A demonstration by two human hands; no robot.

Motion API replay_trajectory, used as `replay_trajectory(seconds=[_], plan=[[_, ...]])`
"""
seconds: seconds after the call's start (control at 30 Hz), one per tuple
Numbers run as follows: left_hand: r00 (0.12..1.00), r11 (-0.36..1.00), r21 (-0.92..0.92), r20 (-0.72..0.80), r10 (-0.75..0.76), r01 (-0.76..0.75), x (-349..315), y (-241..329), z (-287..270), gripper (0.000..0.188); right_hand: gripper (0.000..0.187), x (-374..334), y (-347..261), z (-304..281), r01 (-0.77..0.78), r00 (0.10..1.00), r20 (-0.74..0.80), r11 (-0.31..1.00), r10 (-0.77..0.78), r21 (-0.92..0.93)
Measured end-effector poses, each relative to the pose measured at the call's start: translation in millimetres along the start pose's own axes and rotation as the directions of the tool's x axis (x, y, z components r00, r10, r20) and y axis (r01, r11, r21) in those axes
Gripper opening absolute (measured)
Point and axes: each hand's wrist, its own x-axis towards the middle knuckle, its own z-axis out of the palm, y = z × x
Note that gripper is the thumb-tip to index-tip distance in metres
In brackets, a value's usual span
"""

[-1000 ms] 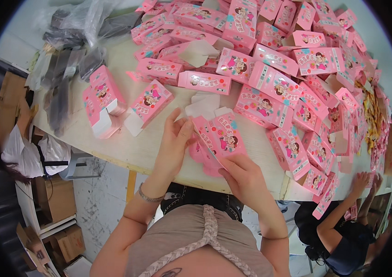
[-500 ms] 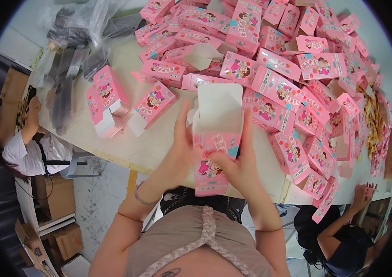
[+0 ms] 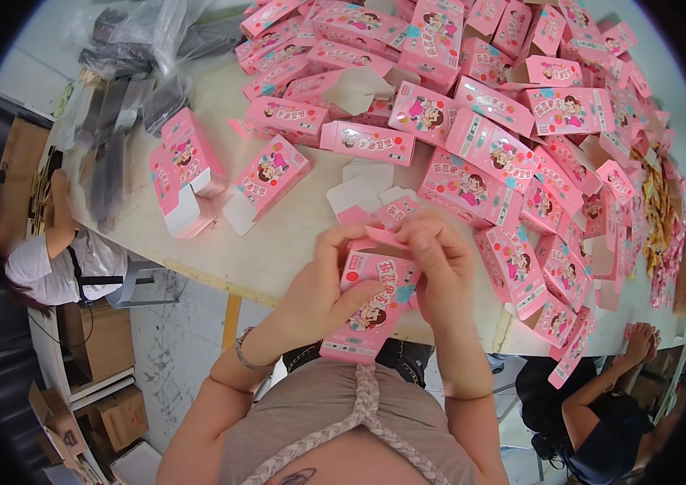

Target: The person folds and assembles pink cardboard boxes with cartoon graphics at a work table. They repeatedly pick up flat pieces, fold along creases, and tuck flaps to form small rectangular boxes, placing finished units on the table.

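Observation:
Close to my body, a pink printed carton (image 3: 365,319) stands tilted between my two hands. My left hand (image 3: 322,291) is wrapped round its left side, with the thumb lying across the front panel. At the carton's top, fingers of my right hand (image 3: 442,263) pinch the end flap (image 3: 385,235), which is bent over toward me. The inside of the carton is hidden. Just beyond my hands lies another pink carton with its white flaps (image 3: 359,191) spread; my fingers cover part of it.
A large heap of pink cartons (image 3: 472,190) covers the table's far and right side. More cartons (image 3: 268,179) lie left of my hands, beside dark strips in clear plastic (image 3: 108,174). One person (image 3: 68,255) sits at far left, another (image 3: 601,412) at lower right.
The carton's tall white flap, upright before, is now folded over at the top. My right hand has moved from the carton's front up to the flap. The carton behind has come into sight.

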Motion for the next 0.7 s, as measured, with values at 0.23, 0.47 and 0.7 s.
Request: replay_trajectory(seconds=[0.23,0.47,0.7], plan=[[0.994,0.979,-0.175,-0.043,0.098,-0.104,2.7,2.0,1.8,0.063,0.024,-5.6,-15.7,-8.3,0.025,0.982,0.188,0.982,0.01,-0.187],[0.999,0.999,0.034,-0.02,0.041,-0.04,-5.3,-8.8,-16.2,0.039,0.04,-21.1,-26.4,-0.8,0.05,0.919,0.357,0.846,0.169,-0.531],[0.631,0.895,-0.383,-0.759,-0.164,-0.228,15.1,-31.3,-72.8,0.042,0.061,81.8,-37.4,-1.2,0.257,0.957,-0.024,0.882,-0.29,-0.395]])
